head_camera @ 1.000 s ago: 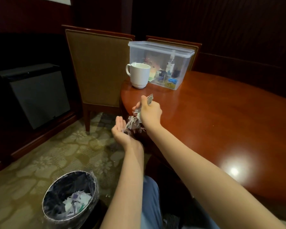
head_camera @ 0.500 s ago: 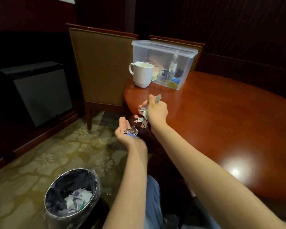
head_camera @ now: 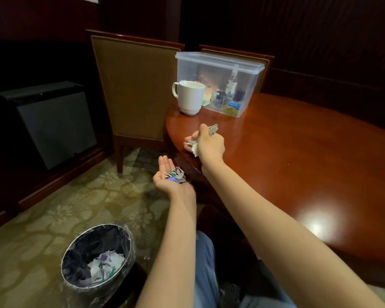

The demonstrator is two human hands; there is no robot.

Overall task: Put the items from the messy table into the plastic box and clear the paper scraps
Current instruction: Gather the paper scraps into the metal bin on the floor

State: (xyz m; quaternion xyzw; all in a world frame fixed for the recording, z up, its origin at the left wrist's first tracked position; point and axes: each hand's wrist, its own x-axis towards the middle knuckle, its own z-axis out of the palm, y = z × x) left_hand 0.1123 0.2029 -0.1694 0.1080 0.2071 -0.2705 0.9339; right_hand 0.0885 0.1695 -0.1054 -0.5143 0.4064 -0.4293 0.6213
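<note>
Standing on the patterned carpet left of the table (head_camera: 298, 165), a lined bin (head_camera: 65, 277) holds torn paper. A brown chair (head_camera: 133, 90) is at the table's far-left edge. Just off that edge the left hand (head_camera: 167, 177) lies flat, palm up, carrying paper scraps (head_camera: 176, 175). On the table, a white mug (head_camera: 190, 97) stands just beside the lidded plastic box (head_camera: 218, 83). Nearer, the right hand (head_camera: 209, 144) clenches more scraps.

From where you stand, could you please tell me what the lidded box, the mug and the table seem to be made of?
The plastic box looks like clear, slightly frosted plastic: its contents show through the walls. The mug seems to be glazed white ceramic, thick-walled with a soft sheen. The table appears to be reddish wood or veneer under glossy lacquer, which mirrors a lamp.
</note>
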